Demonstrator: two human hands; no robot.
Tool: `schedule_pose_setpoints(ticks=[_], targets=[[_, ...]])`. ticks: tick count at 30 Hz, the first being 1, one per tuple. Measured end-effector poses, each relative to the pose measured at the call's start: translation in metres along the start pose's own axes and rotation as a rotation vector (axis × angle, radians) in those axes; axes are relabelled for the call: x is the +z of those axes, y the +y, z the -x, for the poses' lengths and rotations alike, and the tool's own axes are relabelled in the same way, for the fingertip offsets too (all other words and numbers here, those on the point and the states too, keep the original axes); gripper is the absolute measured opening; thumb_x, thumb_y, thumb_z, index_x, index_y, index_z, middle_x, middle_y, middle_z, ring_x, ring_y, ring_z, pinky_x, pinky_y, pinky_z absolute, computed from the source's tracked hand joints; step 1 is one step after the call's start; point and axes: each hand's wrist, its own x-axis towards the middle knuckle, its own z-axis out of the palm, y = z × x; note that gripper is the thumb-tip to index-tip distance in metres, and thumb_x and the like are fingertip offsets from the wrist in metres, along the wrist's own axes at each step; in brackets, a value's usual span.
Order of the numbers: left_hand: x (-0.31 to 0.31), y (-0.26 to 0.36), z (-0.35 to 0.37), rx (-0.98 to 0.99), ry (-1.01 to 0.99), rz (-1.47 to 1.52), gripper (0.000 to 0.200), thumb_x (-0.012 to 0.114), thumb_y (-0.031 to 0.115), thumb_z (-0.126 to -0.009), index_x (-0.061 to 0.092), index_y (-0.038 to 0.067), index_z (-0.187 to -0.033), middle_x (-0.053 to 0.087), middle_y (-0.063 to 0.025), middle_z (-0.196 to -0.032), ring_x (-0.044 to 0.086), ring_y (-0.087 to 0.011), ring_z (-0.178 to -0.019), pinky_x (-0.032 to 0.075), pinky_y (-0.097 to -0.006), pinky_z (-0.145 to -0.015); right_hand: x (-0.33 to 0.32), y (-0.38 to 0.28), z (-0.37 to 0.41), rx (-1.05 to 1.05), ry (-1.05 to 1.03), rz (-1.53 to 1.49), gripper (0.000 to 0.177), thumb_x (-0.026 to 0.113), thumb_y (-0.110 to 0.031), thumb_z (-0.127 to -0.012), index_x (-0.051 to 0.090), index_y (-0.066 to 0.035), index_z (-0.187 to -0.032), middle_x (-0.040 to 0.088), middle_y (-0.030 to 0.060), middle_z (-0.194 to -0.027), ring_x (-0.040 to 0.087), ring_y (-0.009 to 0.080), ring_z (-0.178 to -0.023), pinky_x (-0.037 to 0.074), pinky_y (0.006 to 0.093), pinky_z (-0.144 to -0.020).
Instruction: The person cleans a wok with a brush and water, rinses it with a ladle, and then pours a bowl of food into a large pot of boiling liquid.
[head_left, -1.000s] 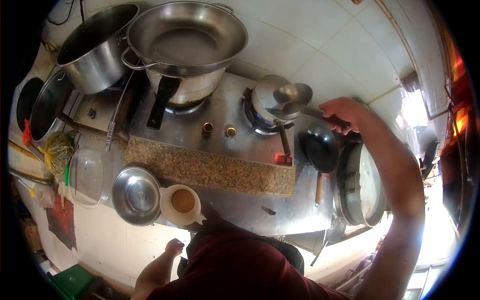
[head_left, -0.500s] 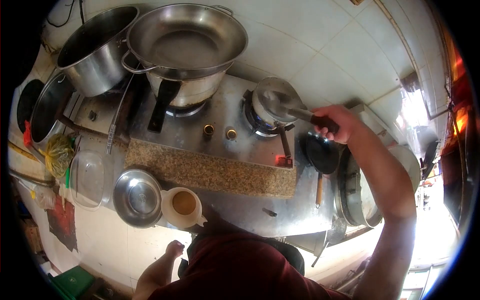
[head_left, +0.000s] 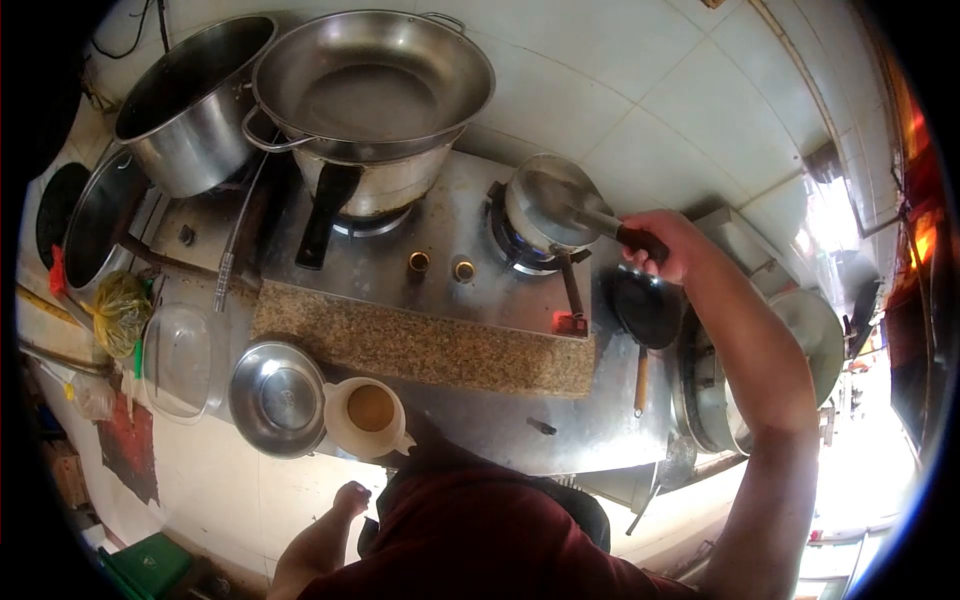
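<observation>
My right hand [head_left: 662, 246] is closed around the dark handle of a metal cooking utensil [head_left: 598, 219]. Its working end is down inside a small steel saucepan [head_left: 530, 225], where steam or glare blurs its shape. That saucepan sits over a lit blue flame on the right burner [head_left: 497, 240], its own dark handle [head_left: 573, 290] pointing toward me. Low by my side, away from the counter, my left hand [head_left: 351, 498] hangs with its fingers curled and nothing visible in them. Closest to it on the counter are a cream jug [head_left: 340, 435] of brown liquid and a steel bowl [head_left: 250, 385].
A wide steel pan [head_left: 465, 95] rests on a pot [head_left: 400, 182] over the left burner. Behind left stands a deep stockpot [head_left: 195, 155]. A small black frying pan [head_left: 645, 310] lies right of the stove; a clear plastic container [head_left: 180, 375] is at left.
The utensil's head and my right hand have shifted slightly within and beside the saucepan, and my right forearm has swung a little left. My left hand stays low at my side.
</observation>
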Motion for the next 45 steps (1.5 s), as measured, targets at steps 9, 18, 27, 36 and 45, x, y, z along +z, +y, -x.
schedule_pose_setpoints(ticks=[9, 18, 27, 36, 45], targets=[[0.001, 0.03, 0.013, -0.265, 0.038, 0.011, 0.006, 0.061, 0.017, -0.078, 0.065, 0.015, -0.083, 0.065, -0.0035, -0.084, 0.062, -0.0208, -0.08, 0.051, -0.0318, -0.071, 0.001, -0.004, -0.003, -0.043, 0.003, 0.191, 0.037, 0.049, -0.021, -0.086, 0.051, -0.017, -0.124, 0.055, 0.008, -0.067, 0.044, 0.0109, -0.043, 0.031, 0.022, -0.033], [0.009, -0.009, 0.004, -0.113, 0.027, 0.087, 0.009, 0.065, 0.02, -0.074, 0.066, 0.013, -0.079, 0.065, -0.0074, -0.084, 0.063, -0.0234, -0.082, 0.052, -0.0348, -0.074, -0.01, 0.001, 0.012, -0.159, 0.041, 0.53, 0.046, 0.048, -0.016, -0.085, 0.049, -0.016, -0.131, 0.051, 0.0039, -0.061, 0.041, 0.0104, -0.039, 0.029, 0.0242, -0.032], [0.009, -0.009, -0.004, -0.044, 0.021, -0.1, 0.008, 0.064, 0.018, -0.073, 0.066, 0.015, -0.08, 0.065, -0.0057, -0.085, 0.063, -0.0231, -0.084, 0.052, -0.0356, -0.075, -0.024, 0.021, 0.011, -0.267, 0.053, 0.518, 0.05, 0.054, -0.012, -0.084, 0.045, -0.01, -0.133, 0.053, 0.0063, -0.062, 0.042, 0.0122, -0.036, 0.028, 0.026, -0.03], [0.002, -0.011, 0.004, 0.1, 0.033, -0.119, 0.012, 0.059, 0.019, -0.076, 0.066, 0.014, -0.085, 0.065, -0.0027, -0.085, 0.063, -0.0234, -0.088, 0.051, -0.0373, -0.076, -0.012, 0.044, 0.005, -0.293, 0.005, 0.316, 0.052, 0.054, -0.014, -0.085, 0.043, -0.01, -0.135, 0.054, 0.0085, -0.067, 0.043, 0.0124, -0.039, 0.029, 0.0243, -0.032], [-0.004, 0.019, 0.021, -0.259, -0.066, 0.062, 0.013, 0.063, 0.021, -0.077, 0.065, 0.017, -0.089, 0.065, -0.0056, -0.093, 0.061, -0.0242, -0.091, 0.05, -0.0355, -0.082, -0.037, 0.07, 0.026, -0.38, -0.031, 0.088, 0.052, 0.054, -0.016, -0.086, 0.04, -0.008, -0.135, 0.054, 0.0072, -0.067, 0.043, 0.0122, -0.041, 0.028, 0.0245, -0.033]])
